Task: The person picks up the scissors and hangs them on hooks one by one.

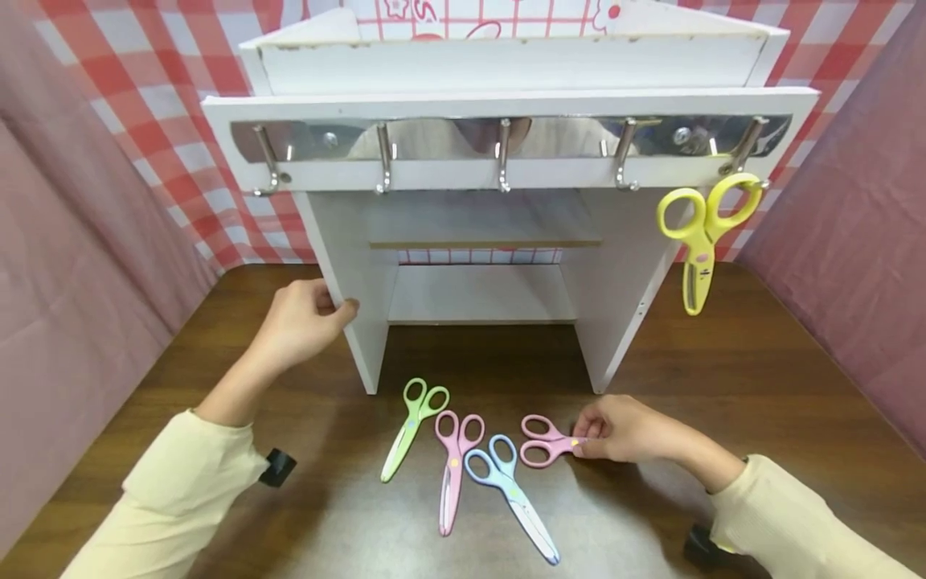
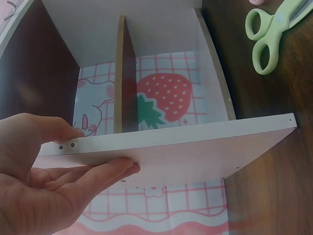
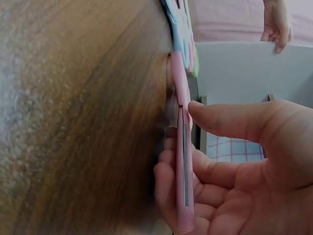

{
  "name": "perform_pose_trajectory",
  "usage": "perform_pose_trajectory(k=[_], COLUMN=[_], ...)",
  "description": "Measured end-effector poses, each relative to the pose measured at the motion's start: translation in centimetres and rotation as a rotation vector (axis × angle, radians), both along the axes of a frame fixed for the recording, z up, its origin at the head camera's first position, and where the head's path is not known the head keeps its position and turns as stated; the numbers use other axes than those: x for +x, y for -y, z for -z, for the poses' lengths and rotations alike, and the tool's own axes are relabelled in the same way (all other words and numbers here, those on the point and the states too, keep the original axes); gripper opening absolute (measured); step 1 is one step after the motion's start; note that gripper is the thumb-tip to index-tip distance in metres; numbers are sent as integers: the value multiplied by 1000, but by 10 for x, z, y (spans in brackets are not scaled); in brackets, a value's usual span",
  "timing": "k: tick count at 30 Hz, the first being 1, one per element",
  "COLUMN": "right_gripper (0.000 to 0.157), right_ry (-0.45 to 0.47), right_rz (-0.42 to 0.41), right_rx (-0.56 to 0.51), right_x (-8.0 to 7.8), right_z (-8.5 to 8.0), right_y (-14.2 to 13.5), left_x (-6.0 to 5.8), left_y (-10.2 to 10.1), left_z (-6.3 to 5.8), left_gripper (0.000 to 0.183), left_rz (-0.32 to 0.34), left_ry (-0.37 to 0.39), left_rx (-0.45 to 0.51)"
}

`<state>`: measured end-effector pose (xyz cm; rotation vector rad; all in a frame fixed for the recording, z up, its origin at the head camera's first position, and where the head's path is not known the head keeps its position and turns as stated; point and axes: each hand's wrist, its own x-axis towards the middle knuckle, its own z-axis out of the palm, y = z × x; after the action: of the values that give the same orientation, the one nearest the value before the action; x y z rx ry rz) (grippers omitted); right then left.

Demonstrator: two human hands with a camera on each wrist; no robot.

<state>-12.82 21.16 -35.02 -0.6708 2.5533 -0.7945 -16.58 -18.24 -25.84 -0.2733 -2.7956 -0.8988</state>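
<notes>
My left hand [image 1: 298,323] grips the front edge of the left side panel [image 2: 195,139] of a white shelf unit, thumb on the inner face and fingers on the outer. Low at the right, my right hand [image 1: 631,430] pinches a pair of pink scissors [image 1: 551,441] by the blade part, handle loops pointing left. In the right wrist view these pink scissors [image 3: 183,147] lie edge-on between thumb and fingers, close to the wooden table. To their left lie blue scissors [image 1: 510,486], another pair of pink scissors [image 1: 452,466] and green scissors [image 1: 411,425].
Across the shelf's upper front runs a metal strip [image 1: 448,149] with several hooks. Yellow scissors [image 1: 698,241] hang by one loop from the far right hook [image 1: 745,145]. Below it are inner shelves [image 1: 481,293]. Checked cloth [image 1: 166,104] and pink curtains [image 1: 65,241] surround the brown table [image 1: 760,354].
</notes>
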Motion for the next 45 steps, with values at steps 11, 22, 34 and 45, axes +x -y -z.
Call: perform_pose_trajectory(k=[11,22,34,45], right_gripper=[10,11,12,12], right_ry=[107,103,56,-45], right_rz=[9,-17,43,61], right_rx=[-52,-154,-253,-288], right_x=[-2,-2,-4,-6], right_z=[1,6,-1,-13], right_y=[-3,-8,-10,-10], left_x=[1,1,1,0], left_y=[0,0,-1,-2], left_z=[4,5,4,2], left_gripper=[28,28,28,28], left_rz=[-8,-13,-18,-19], left_ry=[-15,-16,-14,-21], left_rx=[-2,-2,-6,-15])
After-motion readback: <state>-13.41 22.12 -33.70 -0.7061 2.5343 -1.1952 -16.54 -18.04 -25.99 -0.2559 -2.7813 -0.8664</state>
